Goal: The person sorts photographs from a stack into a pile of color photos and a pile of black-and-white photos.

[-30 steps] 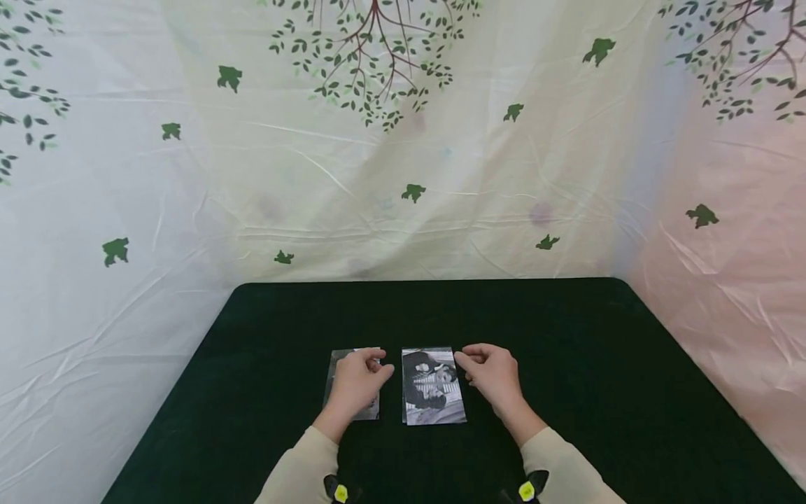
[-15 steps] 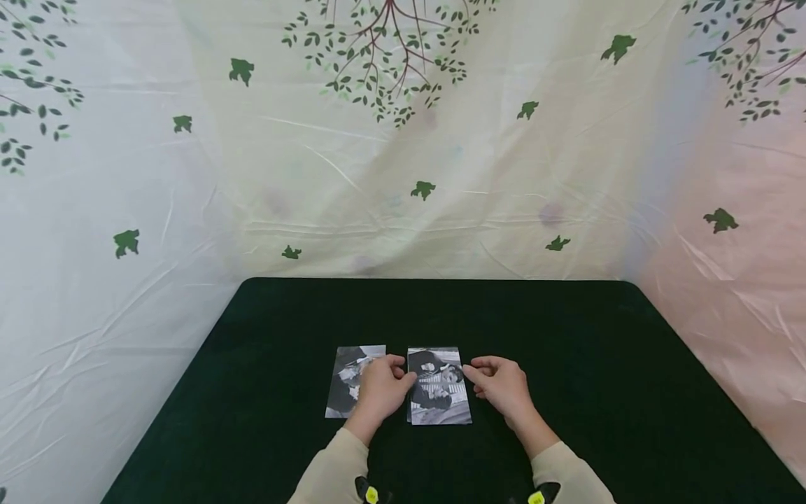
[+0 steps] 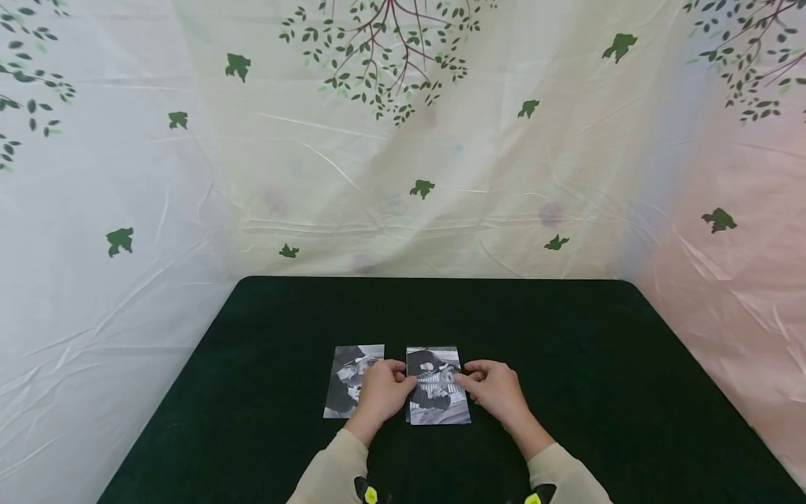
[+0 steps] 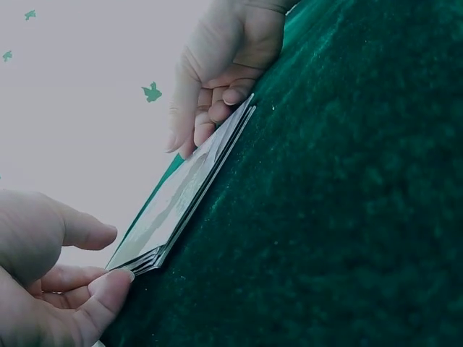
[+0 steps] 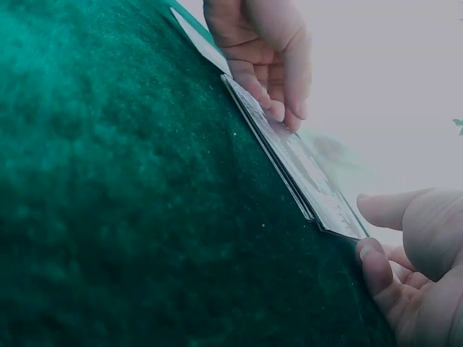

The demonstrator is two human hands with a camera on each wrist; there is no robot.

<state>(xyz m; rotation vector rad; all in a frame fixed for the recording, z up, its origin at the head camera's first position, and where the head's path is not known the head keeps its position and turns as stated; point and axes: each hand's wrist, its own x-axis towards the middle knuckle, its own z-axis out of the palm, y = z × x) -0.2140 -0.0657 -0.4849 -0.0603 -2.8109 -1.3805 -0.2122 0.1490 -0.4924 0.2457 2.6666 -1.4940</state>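
Note:
A small stack of black-and-white photos (image 3: 437,402) lies on the green-covered table in the head view. My left hand (image 3: 380,393) pinches the left edge of this stack between thumb and fingertips. On the opposite side my right hand (image 3: 500,393) pinches the right edge, its thumb over the border of the top photo. Layered edges of the photo stack (image 4: 181,195) show in the left wrist view, slightly uneven at the near end. Another black-and-white photo (image 3: 340,392) lies to the left, partly covered by my left hand.
The dark green tablecloth (image 3: 252,336) covers the whole table, whose far corners are rounded. Behind it hangs a pale curtain (image 3: 352,210) printed with branches and leaves. Cream sleeves (image 3: 330,469) reach in from the front.
My left hand has moved right, off the left photo, to the left edge of the photo stack. My right hand has come in against the right edge, its thumb now overlapping the top photo.

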